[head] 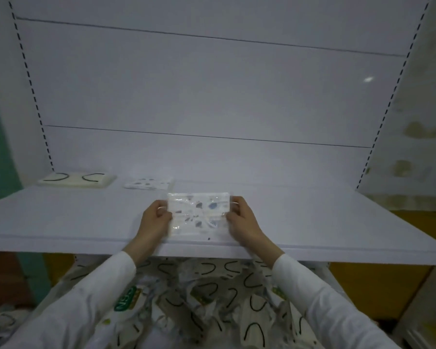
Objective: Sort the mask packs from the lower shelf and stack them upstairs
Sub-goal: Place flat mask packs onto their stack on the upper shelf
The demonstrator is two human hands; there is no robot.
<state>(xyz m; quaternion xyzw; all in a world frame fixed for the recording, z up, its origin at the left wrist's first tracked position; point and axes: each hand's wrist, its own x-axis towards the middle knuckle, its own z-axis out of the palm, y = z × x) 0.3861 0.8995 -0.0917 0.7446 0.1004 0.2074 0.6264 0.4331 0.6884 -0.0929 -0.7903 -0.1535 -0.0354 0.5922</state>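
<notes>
The left hand (156, 217) and right hand (242, 217) each have a grip pinched on one short end of a patterned mask pack (198, 214). They hold it just over the front of the upper shelf (61, 217). This looks like the placing step. Next, the pack probably needs carrying back and left onto the matching patterned stack (149, 183), beside the cream stack (77, 179).
</notes>
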